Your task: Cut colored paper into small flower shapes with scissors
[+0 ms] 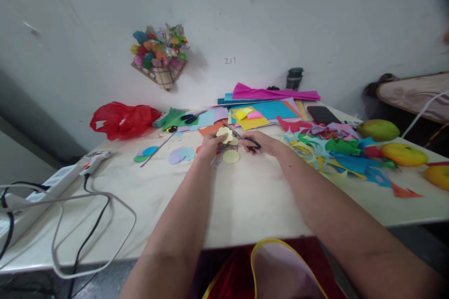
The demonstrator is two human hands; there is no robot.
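Near the middle of the table, my left hand [210,144] pinches a pale yellow paper flower [224,135] with rounded, scalloped edges. My right hand [257,144] is closed on the black handles of a pair of scissors [253,145], whose blades point left toward the flower. Whether the blades touch the paper I cannot tell. Just below the hands lies a pale yellow paper circle [231,156]. To the left of my left hand are lilac and light blue paper cutouts [181,155], with blue and green circles [150,151] farther left.
Colored paper scraps [336,149] heap up at the right beside mangoes [403,154] and a phone [322,114]. Paper sheets [277,110] and second scissors [189,118] lie at the back. A red plastic bag [124,119] and a power strip [52,184] with cables are at left.
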